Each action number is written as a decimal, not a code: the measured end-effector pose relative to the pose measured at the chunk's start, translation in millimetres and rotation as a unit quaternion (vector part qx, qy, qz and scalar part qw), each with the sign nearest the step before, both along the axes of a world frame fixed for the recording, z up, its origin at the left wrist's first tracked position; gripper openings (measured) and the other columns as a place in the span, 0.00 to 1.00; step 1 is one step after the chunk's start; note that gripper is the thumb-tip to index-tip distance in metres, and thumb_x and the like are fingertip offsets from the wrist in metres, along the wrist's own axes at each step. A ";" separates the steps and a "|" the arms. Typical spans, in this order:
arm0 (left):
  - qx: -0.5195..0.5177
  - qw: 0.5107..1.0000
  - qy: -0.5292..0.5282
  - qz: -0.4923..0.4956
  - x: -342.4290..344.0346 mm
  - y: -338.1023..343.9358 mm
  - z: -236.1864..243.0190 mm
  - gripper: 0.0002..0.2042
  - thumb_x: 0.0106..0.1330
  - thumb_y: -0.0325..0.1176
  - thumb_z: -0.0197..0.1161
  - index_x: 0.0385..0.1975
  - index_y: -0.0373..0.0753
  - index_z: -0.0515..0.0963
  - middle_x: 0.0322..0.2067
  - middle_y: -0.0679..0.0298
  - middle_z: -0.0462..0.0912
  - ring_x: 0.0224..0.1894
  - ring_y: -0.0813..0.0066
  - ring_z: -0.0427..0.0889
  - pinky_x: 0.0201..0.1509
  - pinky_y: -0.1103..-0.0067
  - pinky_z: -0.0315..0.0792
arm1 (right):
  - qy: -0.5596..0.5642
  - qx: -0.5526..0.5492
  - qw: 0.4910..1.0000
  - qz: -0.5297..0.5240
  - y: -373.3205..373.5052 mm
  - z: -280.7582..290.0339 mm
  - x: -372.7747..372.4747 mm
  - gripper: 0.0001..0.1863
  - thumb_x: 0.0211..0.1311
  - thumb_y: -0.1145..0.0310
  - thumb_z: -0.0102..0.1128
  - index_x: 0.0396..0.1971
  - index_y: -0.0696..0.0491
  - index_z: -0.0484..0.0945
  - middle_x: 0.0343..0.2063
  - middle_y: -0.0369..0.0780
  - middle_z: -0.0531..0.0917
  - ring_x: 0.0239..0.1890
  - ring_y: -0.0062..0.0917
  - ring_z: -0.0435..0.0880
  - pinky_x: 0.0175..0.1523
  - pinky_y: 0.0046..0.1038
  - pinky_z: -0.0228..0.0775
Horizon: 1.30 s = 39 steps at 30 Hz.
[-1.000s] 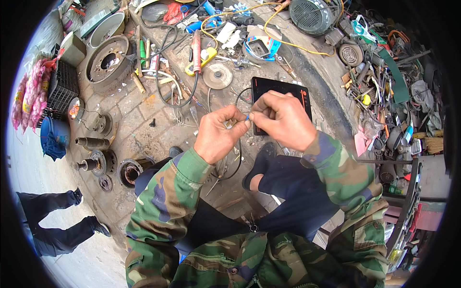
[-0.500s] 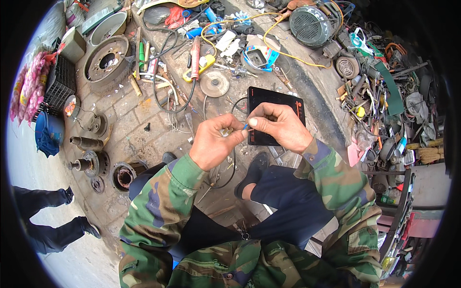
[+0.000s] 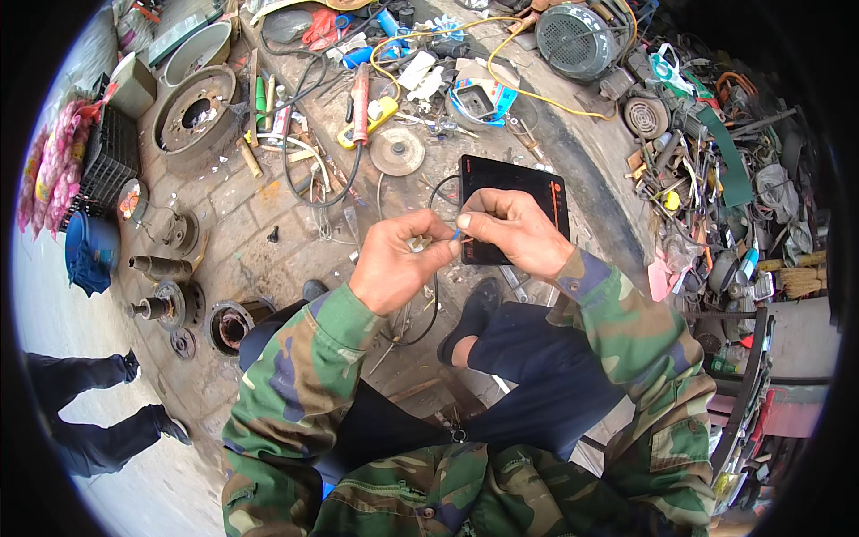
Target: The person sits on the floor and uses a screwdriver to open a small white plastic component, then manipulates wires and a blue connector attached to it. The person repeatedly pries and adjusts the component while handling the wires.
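One small blue piece, work apparently unfinished: left hand and right hand pinch it, fingers narrow; black panel far side.

Left hand and right hand pinch a blue piece near a black panel.

On the ground we see a big round drum, upper left, a blue bucket, far left, and a flat disc, upper middle.
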State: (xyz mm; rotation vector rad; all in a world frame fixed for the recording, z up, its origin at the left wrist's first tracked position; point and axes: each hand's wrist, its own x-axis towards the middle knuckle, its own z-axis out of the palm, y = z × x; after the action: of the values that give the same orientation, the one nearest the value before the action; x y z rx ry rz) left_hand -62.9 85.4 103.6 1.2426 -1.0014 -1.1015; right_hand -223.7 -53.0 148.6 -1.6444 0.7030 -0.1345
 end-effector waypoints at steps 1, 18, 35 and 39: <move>0.008 1.000 0.009 -0.004 0.1 0.1 -0.1 0.07 0.68 0.32 0.71 0.34 0.36 0.82 0.24 0.75 0.78 0.23 0.91 0.69 0.24 0.86 0.62 | 0.013 0.012 1.000 -0.009 0.5 -0.4 0.4 0.11 0.69 0.65 0.64 0.37 0.59 0.81 0.27 0.29 0.78 0.30 0.11 0.71 0.34 0.21 0.66; 0.073 0.993 0.096 -0.014 8.9 0.1 1.6 0.07 0.68 0.33 0.71 0.34 0.38 0.82 0.26 0.70 0.83 0.20 0.89 0.72 0.21 0.86 0.64 | -0.059 -0.032 0.998 0.015 5.0 1.6 5.9 0.12 0.72 0.64 0.64 0.42 0.60 0.79 0.34 0.31 0.80 0.39 0.11 0.74 0.44 0.21 0.70; 0.016 0.971 0.223 0.083 19.2 -13.9 3.7 0.07 0.66 0.30 0.71 0.37 0.35 0.81 0.27 0.65 0.83 0.18 0.86 0.72 0.19 0.85 0.64 | -0.083 0.199 0.976 0.015 30.1 -10.9 16.3 0.19 0.68 0.69 0.54 0.57 0.57 0.75 0.51 0.38 0.82 0.57 0.25 0.78 0.62 0.32 0.67; 0.015 0.969 0.231 0.089 24.7 -15.0 8.2 0.07 0.65 0.29 0.72 0.37 0.34 0.81 0.27 0.64 0.84 0.17 0.85 0.73 0.19 0.85 0.64 | -0.118 0.115 0.985 0.045 35.1 -20.0 28.2 0.11 0.74 0.72 0.53 0.50 0.59 0.78 0.46 0.36 0.83 0.50 0.20 0.80 0.60 0.28 0.72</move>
State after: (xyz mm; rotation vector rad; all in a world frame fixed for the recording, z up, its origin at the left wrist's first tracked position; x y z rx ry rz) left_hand -38.1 70.4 111.8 1.0105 -0.5112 -1.1944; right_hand -195.5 -17.9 128.6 -1.4084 0.4458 -0.1728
